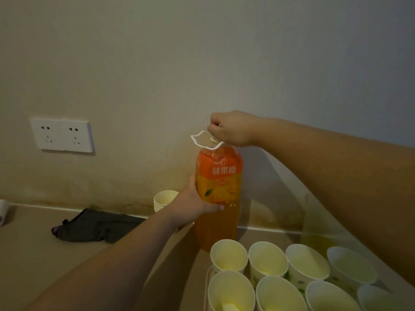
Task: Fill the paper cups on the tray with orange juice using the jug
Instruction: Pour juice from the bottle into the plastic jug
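— Beige wall [157,63] at the back, stained low down near the desk [29,250]; what stands on it?

— A tall bottle of orange juice [219,187], upright just behind the paper cups [267,259]. It has an orange label with white characters and a white loop handle [199,140] at the neck.

— Who holds it?

— Both hands. The left hand [193,205] grips the bottle's middle from the left side, thumb across the front of the label's lower edge. The right hand [231,129] sits on top of the bottle, its fingers [214,125] curled down round the cap, which is almost wholly hidden under them.

— Is the cap on or off?

— I cannot tell; only a sliver of white shows beneath the hand.

— And the cups?

— Eight show, in two rows at the lower right, standing close together, rims nearly touching. They seem to sit on a pale tray [207,274], of which only a thin edge shows at the left. Their insides look yellowish; whether that is juice or the light, I cannot say.

— Anything else?

— A stack of spare cups [162,199] stands against the wall, left of the bottle. A dark crumpled cloth [96,225] lies further left on the desk. A white double socket [62,135] is fixed to the wall above it.
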`<control>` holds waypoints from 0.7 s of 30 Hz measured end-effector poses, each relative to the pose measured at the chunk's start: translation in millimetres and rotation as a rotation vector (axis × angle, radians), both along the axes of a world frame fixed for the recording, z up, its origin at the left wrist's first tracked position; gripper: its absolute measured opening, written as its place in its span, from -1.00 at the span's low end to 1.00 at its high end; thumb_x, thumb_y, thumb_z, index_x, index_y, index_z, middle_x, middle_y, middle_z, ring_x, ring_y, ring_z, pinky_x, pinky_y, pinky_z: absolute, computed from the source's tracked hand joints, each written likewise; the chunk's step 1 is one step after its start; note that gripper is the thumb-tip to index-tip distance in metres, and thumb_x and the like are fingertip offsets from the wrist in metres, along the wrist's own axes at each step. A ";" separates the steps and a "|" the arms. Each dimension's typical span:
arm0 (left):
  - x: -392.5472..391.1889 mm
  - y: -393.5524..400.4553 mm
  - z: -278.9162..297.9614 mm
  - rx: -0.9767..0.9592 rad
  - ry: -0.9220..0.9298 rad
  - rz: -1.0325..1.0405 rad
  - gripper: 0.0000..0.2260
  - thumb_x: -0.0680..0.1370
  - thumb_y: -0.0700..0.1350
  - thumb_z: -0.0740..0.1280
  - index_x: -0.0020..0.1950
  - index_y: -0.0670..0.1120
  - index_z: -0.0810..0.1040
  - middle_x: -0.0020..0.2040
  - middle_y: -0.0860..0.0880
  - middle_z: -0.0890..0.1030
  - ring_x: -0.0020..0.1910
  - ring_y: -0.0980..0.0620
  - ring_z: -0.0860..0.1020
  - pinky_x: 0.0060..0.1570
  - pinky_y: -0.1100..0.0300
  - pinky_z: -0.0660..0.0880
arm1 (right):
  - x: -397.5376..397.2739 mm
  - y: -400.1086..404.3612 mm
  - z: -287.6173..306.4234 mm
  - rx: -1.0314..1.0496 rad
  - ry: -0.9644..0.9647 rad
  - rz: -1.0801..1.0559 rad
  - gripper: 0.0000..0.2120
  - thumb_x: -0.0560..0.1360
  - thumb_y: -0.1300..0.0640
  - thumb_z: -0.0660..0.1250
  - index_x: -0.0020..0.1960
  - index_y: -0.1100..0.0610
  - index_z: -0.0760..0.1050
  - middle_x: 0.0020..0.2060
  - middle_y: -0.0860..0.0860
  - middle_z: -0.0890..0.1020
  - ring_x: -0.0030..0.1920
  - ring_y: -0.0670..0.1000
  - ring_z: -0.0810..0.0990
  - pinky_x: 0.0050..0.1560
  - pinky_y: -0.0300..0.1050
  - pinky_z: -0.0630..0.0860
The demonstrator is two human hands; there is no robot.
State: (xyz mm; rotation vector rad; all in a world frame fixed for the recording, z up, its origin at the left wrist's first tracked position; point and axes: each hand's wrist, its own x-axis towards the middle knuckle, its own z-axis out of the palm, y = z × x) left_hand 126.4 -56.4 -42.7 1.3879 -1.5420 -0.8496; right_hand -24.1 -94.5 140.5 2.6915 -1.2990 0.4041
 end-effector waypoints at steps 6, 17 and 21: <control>-2.0 -3.4 -5.4 -0.019 0.051 0.002 -0.01 0.27 -0.06 0.71 0.49 0.23 0.14 0.31 0.12 0.50 0.31 0.00 0.50 0.30 -0.09 0.53 | 5.7 7.9 8.3 0.003 0.112 -0.021 -0.72 0.68 0.00 0.03 0.19 0.07 0.46 0.05 0.05 0.56 -0.06 0.02 0.47 -0.04 -0.07 0.33; -4.4 -1.7 -6.2 -0.032 0.059 0.000 -0.04 0.26 -0.05 0.71 0.46 0.24 0.17 0.32 0.11 0.50 0.31 -0.01 0.50 0.32 -0.15 0.51 | 13.6 23.8 21.7 0.087 0.212 -0.132 -0.49 0.69 -0.11 0.00 0.53 0.15 0.27 0.49 0.17 0.35 0.43 0.18 0.36 0.38 0.08 0.31; -4.8 -0.8 -5.7 -0.034 0.059 0.001 -0.06 0.30 -0.07 0.69 0.46 0.23 0.15 0.33 0.11 0.48 0.32 0.00 0.49 0.31 -0.10 0.51 | 14.1 23.4 24.6 0.075 0.285 -0.113 -0.63 0.69 0.01 0.07 0.40 0.15 0.41 0.31 0.16 0.50 0.14 0.14 0.54 0.22 0.05 0.51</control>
